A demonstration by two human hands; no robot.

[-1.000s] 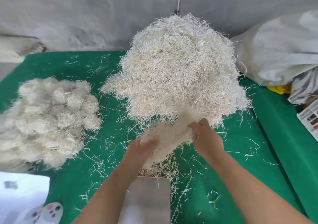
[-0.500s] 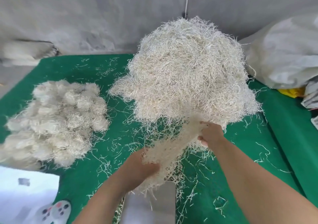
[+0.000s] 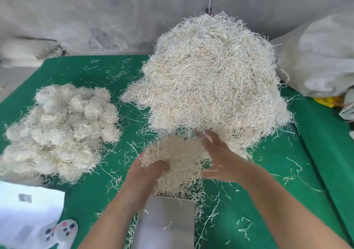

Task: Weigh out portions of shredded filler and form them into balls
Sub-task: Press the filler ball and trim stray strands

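A tall heap of pale shredded filler [image 3: 212,80] stands on the green table cover [image 3: 86,191], centre right. At the left lies a pile of several formed filler balls [image 3: 63,128]. In front of the heap, above the steel scale pan [image 3: 166,222], I hold a loose tuft of filler [image 3: 178,158]. My left hand [image 3: 149,174] grips the tuft from below, thumb curled into it. My right hand [image 3: 218,155] is blurred, its fingers spread, against the tuft's right side.
A grey sack [image 3: 321,57] lies at the right with a yellow item [image 3: 325,101] beneath it. White paper [image 3: 26,214] and a paw-print object [image 3: 61,229] sit at the lower left. Loose strands litter the cover. A grey wall rises behind.
The tuft has come away from the heap. My right hand let go of its pinch and spread its fingers beside the tuft. My left hand keeps its grip.
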